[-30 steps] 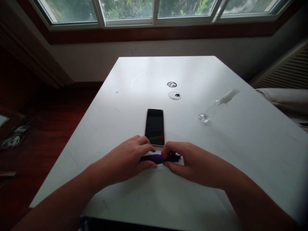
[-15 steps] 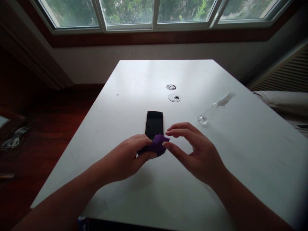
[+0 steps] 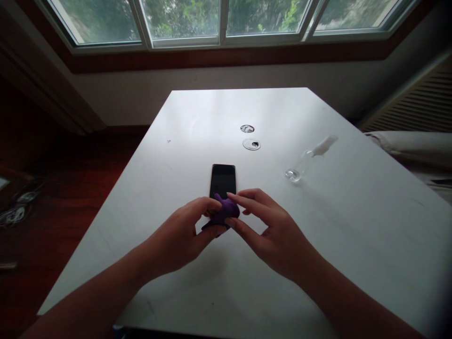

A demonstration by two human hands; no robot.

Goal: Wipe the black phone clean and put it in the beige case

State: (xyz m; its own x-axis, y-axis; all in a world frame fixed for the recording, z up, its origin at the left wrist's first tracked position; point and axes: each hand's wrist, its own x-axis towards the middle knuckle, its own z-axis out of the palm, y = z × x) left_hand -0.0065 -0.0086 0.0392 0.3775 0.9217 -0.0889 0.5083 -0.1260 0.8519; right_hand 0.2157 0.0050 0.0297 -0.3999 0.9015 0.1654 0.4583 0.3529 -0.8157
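Observation:
A small purple cloth (image 3: 225, 213) is bunched up just above the white table (image 3: 353, 207). My left hand (image 3: 183, 235) pinches it between thumb and fingers. My right hand (image 3: 271, 230) reaches in from the right with its fingers stretched out, the fingertips touching the cloth. A black phone (image 3: 222, 179) lies screen up right behind the cloth, and the cloth and fingers cover its near end.
A clear spray bottle (image 3: 307, 157) lies on its side to the right of the phone. Two round cable grommets (image 3: 251, 144) sit farther back on the table. Windows run along the far wall. Dark wooden floor lies to the left.
The cloth went from stretched flat between both hands to bunched in my left hand and lifted. My right hand let go, opened, then came back to touch it.

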